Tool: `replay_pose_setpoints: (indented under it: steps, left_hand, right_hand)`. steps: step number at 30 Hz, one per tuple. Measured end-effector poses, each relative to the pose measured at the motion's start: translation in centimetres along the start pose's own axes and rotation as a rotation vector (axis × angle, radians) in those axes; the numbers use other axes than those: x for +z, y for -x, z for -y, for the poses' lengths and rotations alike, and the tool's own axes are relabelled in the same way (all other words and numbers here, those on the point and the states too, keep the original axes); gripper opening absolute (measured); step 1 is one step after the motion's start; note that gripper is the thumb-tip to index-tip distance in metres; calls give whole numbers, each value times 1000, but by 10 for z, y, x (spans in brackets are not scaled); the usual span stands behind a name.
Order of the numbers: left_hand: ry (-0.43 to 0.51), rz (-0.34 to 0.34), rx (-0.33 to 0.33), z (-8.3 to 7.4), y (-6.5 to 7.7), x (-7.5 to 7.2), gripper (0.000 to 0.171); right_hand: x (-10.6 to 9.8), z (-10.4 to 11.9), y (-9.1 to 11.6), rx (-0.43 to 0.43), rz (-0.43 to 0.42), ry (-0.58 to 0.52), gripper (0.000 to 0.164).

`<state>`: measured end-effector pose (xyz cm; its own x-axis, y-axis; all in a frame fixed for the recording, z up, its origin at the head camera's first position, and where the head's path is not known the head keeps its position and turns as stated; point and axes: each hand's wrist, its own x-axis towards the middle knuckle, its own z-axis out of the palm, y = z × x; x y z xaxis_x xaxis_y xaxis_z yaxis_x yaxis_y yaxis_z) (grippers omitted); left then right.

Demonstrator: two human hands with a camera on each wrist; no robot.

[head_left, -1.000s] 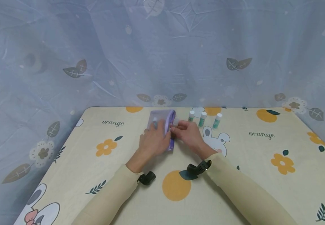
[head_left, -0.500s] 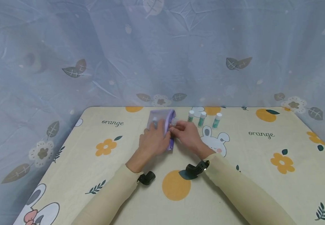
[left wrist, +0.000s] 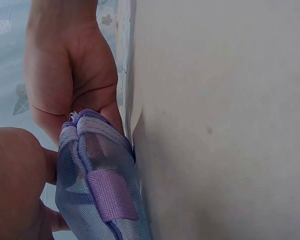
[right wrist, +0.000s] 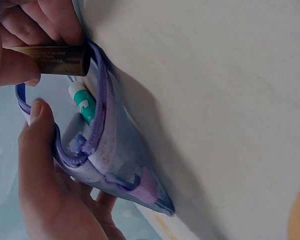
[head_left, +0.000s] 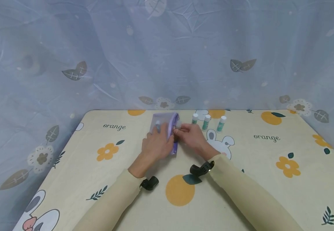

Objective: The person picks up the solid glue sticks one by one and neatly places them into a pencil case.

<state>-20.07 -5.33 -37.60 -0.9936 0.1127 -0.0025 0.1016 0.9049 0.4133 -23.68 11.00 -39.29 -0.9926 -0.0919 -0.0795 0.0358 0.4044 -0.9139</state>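
My left hand lies over a mesh zip pouch with purple edging. In the right wrist view its thumb is at the rim of the pouch's mouth, with the other fingers on the outer side. My right hand pinches a small dark brown tube with fine print. One end of the tube is right at the gaping mouth of the pouch. Inside the pouch shows a green glue stick with a white cap, beside a greyish shape.
Three green glue sticks with white caps stand behind and right of my right hand: a left one, a middle one and a right one. A patterned cloth covers the table, and a grey-blue curtain hangs behind it.
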Motion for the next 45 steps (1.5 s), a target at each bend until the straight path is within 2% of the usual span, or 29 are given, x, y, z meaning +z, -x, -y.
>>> replay_pose_setpoints:
  steps: [10, 21, 30, 45]
  left_hand:
    - [7, 4, -2, 0, 0, 0, 63]
    - [14, 8, -4, -1, 0, -3, 62]
    - [9, 11, -2, 1, -1, -3, 64]
    - [6, 15, 0, 1, -1, -3, 65]
  right_hand:
    - [-1, -3, -6, 5, 18, -64, 25]
    - [0, -1, -5, 42, 20, -22, 23]
    - [1, -2, -5, 71, 49, -77, 40]
    - [2, -3, -5, 51, 45, -118, 40]
